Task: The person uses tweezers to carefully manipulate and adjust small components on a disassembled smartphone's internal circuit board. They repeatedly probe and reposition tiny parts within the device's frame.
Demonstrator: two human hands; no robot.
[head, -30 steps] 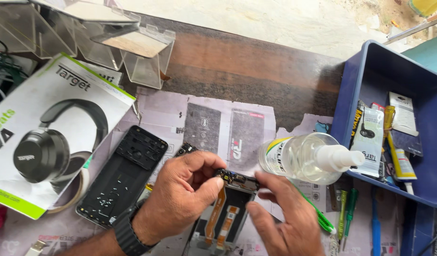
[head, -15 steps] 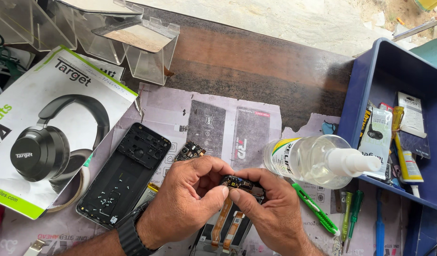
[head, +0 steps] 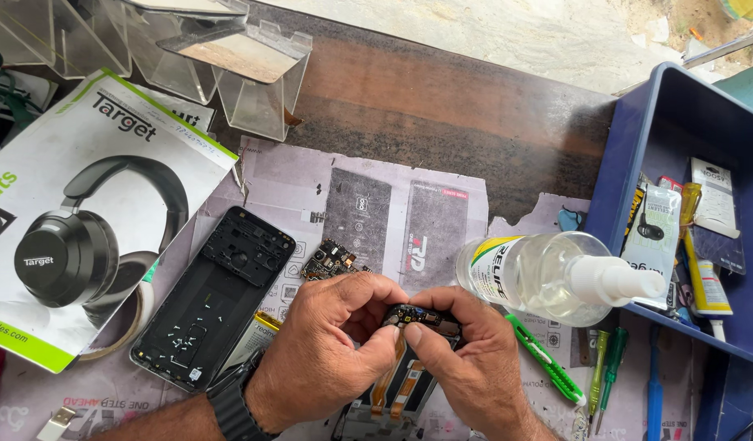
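A person's left hand (head: 319,367) and right hand (head: 466,367) are meeting over an opened phone (head: 393,400) lying at the near edge of the table (head: 442,106), both pinching a small dark circuit board (head: 415,315) between thumb and fingertips, each grip closed on the part. The board is being held just above the phone's upper end, where orange ribbon cables (head: 390,380) are running down the exposed interior. A black wristwatch (head: 229,404) is showing on the left wrist. Just left of the hands, a removed black phone back cover (head: 217,298) is lying inside-up, with another small circuit board (head: 331,260) beside it. A clear spray bottle (head: 548,276) is lying on its side to the right, its nozzle reaching over the rim of a blue tray (head: 629,122) of tubes and packets. A green utility knife (head: 544,359) and screwdrivers (head: 605,367) are resting near the right hand. A white headphone box (head: 82,220) is sitting at far left.
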